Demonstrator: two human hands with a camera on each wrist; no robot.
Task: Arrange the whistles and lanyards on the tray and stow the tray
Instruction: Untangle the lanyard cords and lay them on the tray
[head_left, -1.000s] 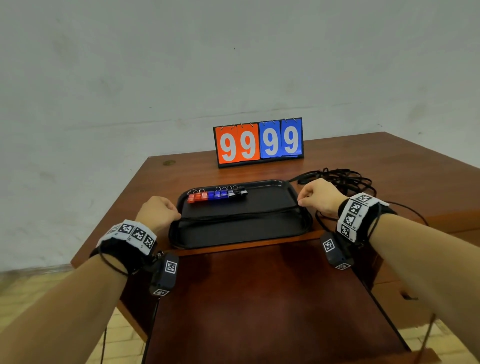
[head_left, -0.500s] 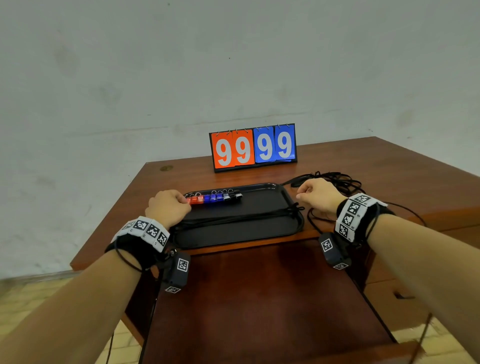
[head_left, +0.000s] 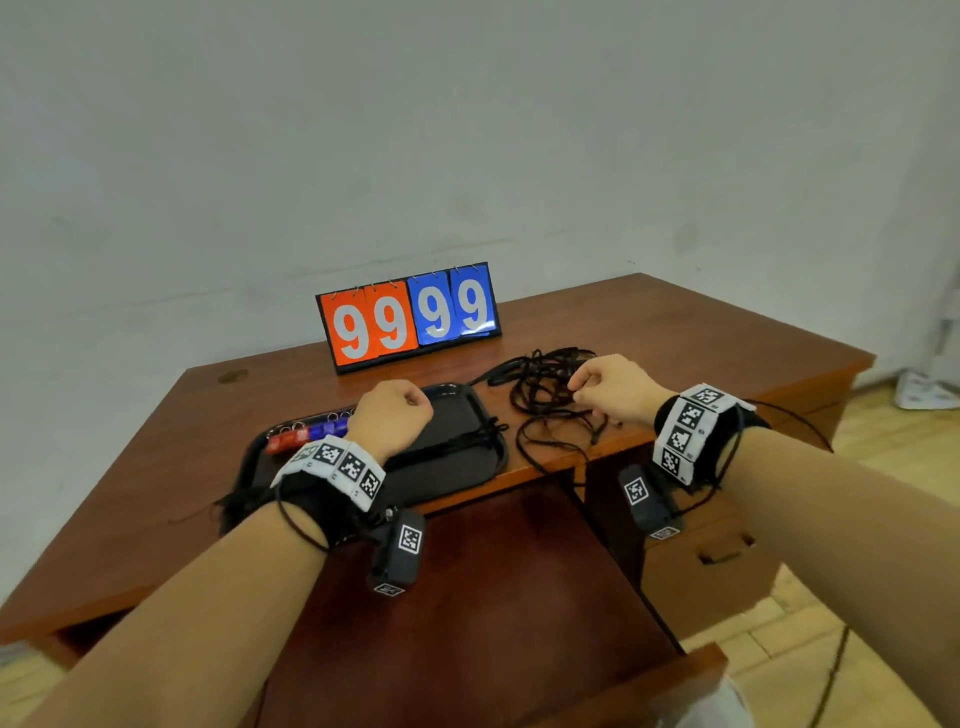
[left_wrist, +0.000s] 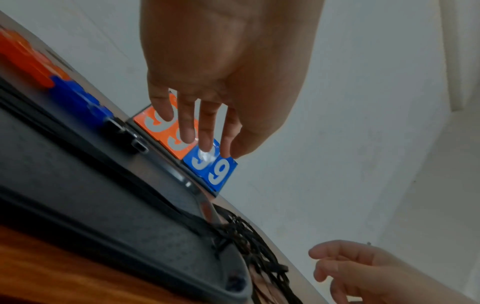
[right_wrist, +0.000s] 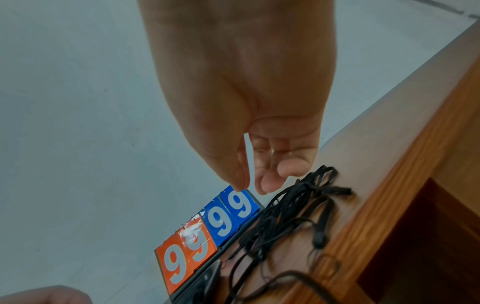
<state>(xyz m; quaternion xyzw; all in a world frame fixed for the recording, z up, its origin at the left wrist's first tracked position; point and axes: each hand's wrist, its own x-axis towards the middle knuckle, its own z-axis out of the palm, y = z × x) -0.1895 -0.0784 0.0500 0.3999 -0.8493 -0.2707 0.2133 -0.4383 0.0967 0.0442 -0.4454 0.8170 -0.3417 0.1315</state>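
While L hand (head_left: 393, 415) hovers over tray (head_left: 467, 457), loose, empty, R hand (head_left: 613, 387) half-curled, empty, above lanyards (head_left: 545, 395).

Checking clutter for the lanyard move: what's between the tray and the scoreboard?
Head view: only bare wooden desk lies between the black tray and the scoreboard. The tangled lanyards sit off to the tray's right, under the right hand.

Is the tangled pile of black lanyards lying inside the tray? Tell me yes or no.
No: the tangled lanyards lie on the desk right of the tray; only straightened ones cross it.
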